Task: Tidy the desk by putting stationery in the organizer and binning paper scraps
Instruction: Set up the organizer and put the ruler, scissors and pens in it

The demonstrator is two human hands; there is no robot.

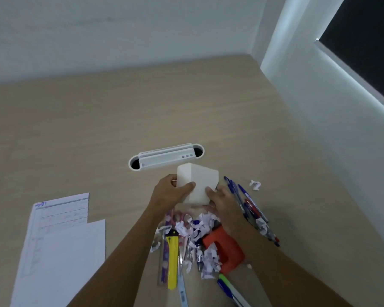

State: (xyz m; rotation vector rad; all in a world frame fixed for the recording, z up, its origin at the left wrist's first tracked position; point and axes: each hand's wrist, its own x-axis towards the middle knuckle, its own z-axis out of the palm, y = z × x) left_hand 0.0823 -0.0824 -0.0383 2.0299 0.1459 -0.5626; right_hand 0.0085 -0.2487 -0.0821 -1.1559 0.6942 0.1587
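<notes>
Both arms reach forward: our left hand (pixel 172 191) and right hand (pixel 223 199) clasp the white organizer (pixel 197 185) from either side, above the paper scraps (pixel 205 227) and pens (pixel 246 202) on the counter (pixel 98 129). Its contents are hidden.

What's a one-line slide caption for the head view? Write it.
Both hands, left hand and right hand, hold a white organizer above scattered pens, paper scraps and a yellow cutter.

White organizer (pixel 197 185) (both hands (pixel 172 192))
</notes>
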